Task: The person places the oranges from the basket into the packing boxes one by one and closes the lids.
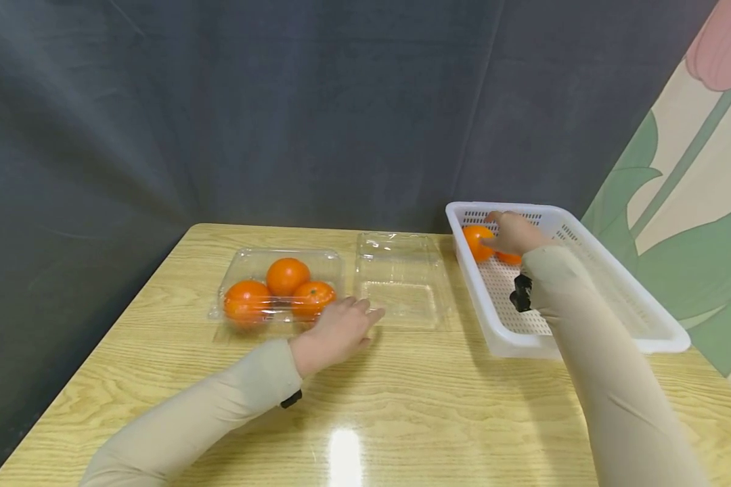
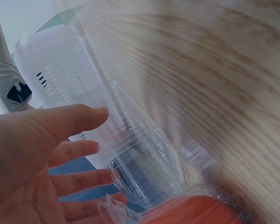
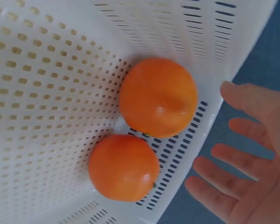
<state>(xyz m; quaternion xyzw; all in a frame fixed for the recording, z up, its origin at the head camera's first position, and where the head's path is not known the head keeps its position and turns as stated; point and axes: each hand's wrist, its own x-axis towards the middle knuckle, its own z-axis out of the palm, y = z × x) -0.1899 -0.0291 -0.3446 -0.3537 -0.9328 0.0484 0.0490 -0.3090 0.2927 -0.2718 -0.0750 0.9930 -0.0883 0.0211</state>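
Note:
Three oranges lie in the left half of a clear plastic clamshell box; its lid lies flat to the right. My left hand is at the front right corner of the filled half, fingers extended. In the left wrist view, the fingertips of that left hand reach the box's clear edge, with part of an orange below. Inside the white basket, my right hand hovers with spread fingers. Two oranges sit in its corner, apart from the right hand in the right wrist view.
The basket stands at the right of a wooden table, close to a wall with a painted tulip. A dark curtain hangs behind the table's back edge.

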